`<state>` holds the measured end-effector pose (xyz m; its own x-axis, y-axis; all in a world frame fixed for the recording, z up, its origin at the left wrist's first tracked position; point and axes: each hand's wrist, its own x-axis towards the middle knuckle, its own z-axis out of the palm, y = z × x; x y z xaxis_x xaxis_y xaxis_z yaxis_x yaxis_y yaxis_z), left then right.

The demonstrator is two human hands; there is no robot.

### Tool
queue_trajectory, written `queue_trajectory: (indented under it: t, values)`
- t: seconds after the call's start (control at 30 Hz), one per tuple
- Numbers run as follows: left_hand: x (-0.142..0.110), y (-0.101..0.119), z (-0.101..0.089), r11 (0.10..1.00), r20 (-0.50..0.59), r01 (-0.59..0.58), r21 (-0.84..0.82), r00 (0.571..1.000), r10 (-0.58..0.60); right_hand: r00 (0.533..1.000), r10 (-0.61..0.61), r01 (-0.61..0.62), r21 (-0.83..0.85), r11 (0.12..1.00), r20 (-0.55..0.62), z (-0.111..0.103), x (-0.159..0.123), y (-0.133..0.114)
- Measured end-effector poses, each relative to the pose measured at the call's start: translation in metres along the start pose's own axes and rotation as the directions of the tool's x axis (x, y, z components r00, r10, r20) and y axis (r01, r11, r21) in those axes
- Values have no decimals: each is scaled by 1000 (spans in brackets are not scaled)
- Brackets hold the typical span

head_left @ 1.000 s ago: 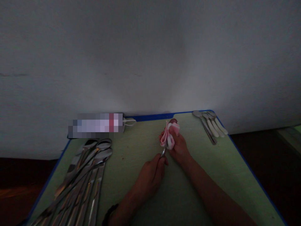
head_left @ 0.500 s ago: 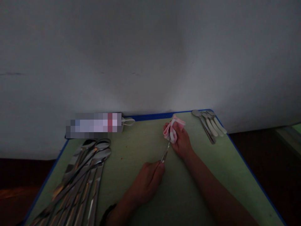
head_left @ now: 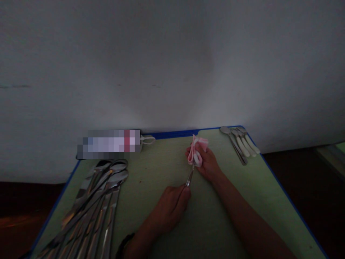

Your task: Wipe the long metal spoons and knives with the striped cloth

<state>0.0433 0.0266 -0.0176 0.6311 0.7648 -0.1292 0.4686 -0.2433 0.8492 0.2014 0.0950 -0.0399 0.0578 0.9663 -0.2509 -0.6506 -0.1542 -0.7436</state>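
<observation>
My left hand (head_left: 173, 207) is closed around the handle of a metal piece of cutlery (head_left: 190, 177), whose shiny neck points up toward the cloth. A folded pink-and-white cloth (head_left: 197, 158) is gripped in my right hand (head_left: 208, 164) and wraps the far end of the cutlery. That end is hidden, so whether it is a spoon, fork or knife does not show. Both hands are above the middle of the pale green table (head_left: 151, 223).
Several long metal spoons and knives (head_left: 93, 212) lie piled at the left. At the back right are metal spoons (head_left: 234, 142) and white-handled cutlery (head_left: 244, 144). A blurred-out packet (head_left: 109, 144) with a white cord rests at the back left, near the wall (head_left: 172, 64).
My right hand and the cloth have shifted slightly left and toward me along the cutlery. My left hand has barely moved.
</observation>
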Motion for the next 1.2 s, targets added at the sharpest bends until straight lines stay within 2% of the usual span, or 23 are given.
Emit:
queue_trajectory:
  t: [0.2, 0.33, 0.5, 0.67, 0.93, 1.2]
  values:
    - [0, 0, 1, 998, -30, 35, -49, 999, -36, 1000, -3, 2, 57, 998, 16, -1, 1, 1]
    - [-1, 3, -2, 985, -7, 67, -157, 998, -69, 1000, -14, 14, 103, 995, 4, -1, 1, 0]
    - [-5, 13, -13, 969, 53, -4, -247, 998, 17, 1000, -14, 14, 155, 988, 1, -1, 0, -2]
    - [-5, 11, -11, 984, 87, -4, -180, 996, 20, 999, -18, 23, 144, 989, -38, -2, 1, -2]
    - [-3, -3, 5, 994, -4, -20, -112, 1000, 20, 996, -54, 64, 154, 986, -65, -3, 4, 0]
    - [0, -3, 3, 997, -23, 5, -79, 1000, -7, 998, -25, 34, 156, 987, -60, -4, 4, -1]
